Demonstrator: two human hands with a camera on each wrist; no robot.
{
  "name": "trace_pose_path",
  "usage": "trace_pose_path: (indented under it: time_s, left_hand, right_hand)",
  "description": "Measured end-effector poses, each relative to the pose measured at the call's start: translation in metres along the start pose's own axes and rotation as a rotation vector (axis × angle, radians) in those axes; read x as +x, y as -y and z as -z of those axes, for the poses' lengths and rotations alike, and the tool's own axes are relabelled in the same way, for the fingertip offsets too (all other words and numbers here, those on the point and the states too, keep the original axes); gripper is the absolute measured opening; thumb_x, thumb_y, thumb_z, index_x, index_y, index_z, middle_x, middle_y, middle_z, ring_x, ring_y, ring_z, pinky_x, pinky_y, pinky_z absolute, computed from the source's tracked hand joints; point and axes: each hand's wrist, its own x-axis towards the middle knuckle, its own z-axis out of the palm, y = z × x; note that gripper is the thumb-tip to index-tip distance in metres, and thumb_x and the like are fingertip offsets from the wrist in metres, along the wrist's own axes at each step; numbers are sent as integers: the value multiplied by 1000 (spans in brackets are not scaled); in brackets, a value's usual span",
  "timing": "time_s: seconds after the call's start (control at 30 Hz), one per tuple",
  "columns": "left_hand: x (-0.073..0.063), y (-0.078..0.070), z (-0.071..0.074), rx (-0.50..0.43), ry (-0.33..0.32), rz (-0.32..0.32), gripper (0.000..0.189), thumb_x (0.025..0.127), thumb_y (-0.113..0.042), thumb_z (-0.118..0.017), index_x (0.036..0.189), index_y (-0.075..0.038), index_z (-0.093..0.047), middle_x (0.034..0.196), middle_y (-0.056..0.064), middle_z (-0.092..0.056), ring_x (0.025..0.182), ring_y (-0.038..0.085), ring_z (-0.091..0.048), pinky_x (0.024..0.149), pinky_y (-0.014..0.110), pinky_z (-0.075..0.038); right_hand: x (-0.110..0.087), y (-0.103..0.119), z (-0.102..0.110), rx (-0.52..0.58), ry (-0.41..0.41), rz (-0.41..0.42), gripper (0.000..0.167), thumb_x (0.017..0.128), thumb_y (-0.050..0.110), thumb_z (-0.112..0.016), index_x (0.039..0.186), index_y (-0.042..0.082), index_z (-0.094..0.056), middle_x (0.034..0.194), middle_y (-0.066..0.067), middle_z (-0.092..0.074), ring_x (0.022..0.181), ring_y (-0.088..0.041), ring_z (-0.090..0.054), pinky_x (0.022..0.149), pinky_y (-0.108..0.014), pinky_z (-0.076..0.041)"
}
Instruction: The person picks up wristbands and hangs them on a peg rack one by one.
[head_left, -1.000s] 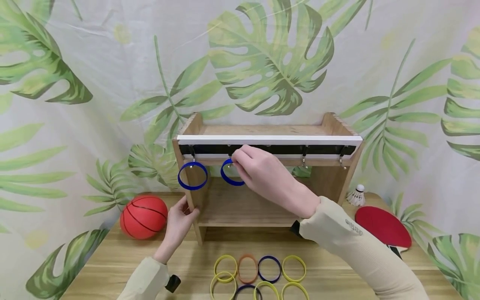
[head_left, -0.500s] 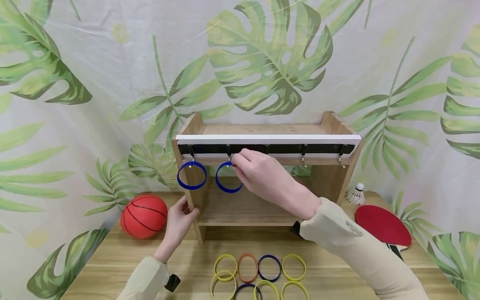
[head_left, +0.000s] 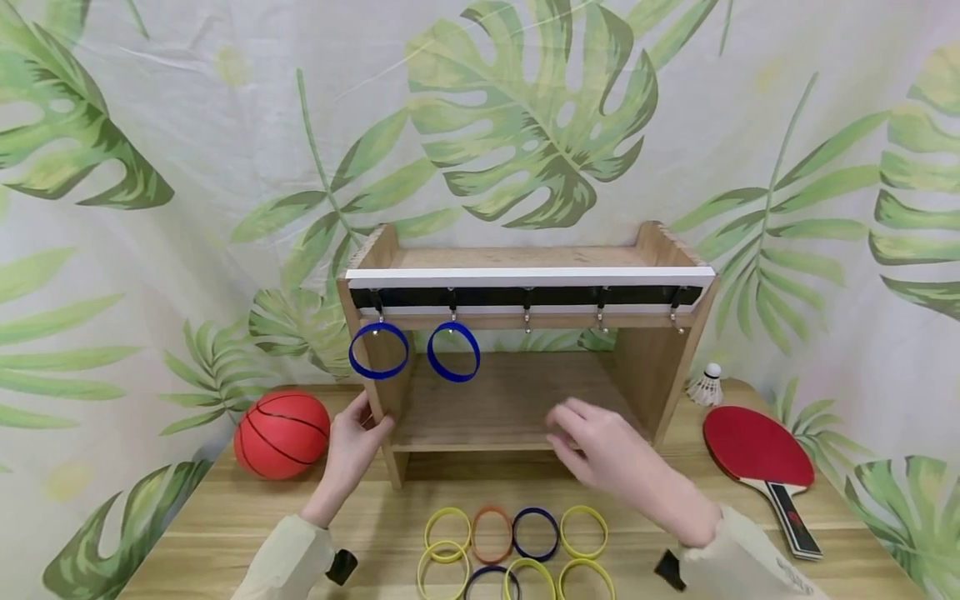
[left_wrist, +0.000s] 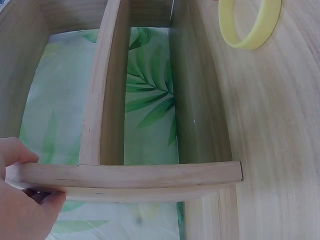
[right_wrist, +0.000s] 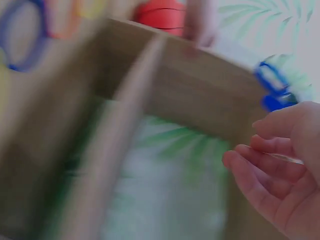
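Hanging from hooks point(head_left: 381, 316) at nine o'clock of the wooden shelf point(head_left: 517, 400), your outer blue ring point(head_left: 379, 375) is widest nine-to-three; the inner blue ring point(head_left: 456, 378) slants roughly eleven-to-five. The shelf runs nine-to-three, your left hand point(head_left: 352, 442) gripping its side at eight. Between four and five, your right hand point(head_left: 600, 442) is free, fingers loosely bent. At six, yellow, orange and dark-blue rings point(head_left: 605, 531) lie on the table point(head_left: 187, 550).

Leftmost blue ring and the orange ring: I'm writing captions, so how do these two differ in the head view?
The leftmost blue ring is deep blue; the orange ring is a muted orange. The blue ring hangs from a hook, while the orange ring lies on the table. Both are thin, round bands.
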Motion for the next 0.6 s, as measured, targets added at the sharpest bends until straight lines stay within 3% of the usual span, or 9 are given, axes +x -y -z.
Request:
trace_pose_path:
  time_s: [0.2, 0.3, 0.43, 0.6]
  left_hand:
    - [0, 0, 1, 16, -3, -3, 40, 87, 3, -62, 127, -1, -63, 120, 24, -68, 95, -5, -62, 77, 8, -52]
    - [1, 0, 2, 21, -9, -4, 39, 87, 3, -62, 126, -1, -64, 120, 24, -68, 95, -3, -63, 77, 8, -52]
    - [1, 1, 2, 20, -1, 3, 39, 88, 3, -62, 126, 0, -63, 121, 24, -68, 96, -2, -63, 77, 8, -52]
    - [1, 1, 1, 4, 8, 11, 40, 88, 2, -62, 128, 0, -62, 122, 24, -67, 96, -4, -62, 78, 8, -52]
  right_hand:
    - [-69, -20, -32, 70, 18, -133, 21, 74, -2, -77, 82, 10, -62, 73, 6, -59, 64, 3, -50, 54, -7, -41]
    - [-94, -28, -45, 128, 80, -211, 19, 75, -3, -74, 82, 9, -61, 72, 4, -60, 63, 3, -52, 53, -9, -43]
    - [-118, -37, -57, 193, 181, -285, 17, 77, -3, -73, 84, 6, -60, 75, -1, -63, 64, -3, -58, 54, -15, -49]
    - [-133, -40, -67, 177, 189, -285, 21, 75, -2, -75, 82, 9, -59, 70, 5, -57, 63, 2, -48, 52, -13, -42]
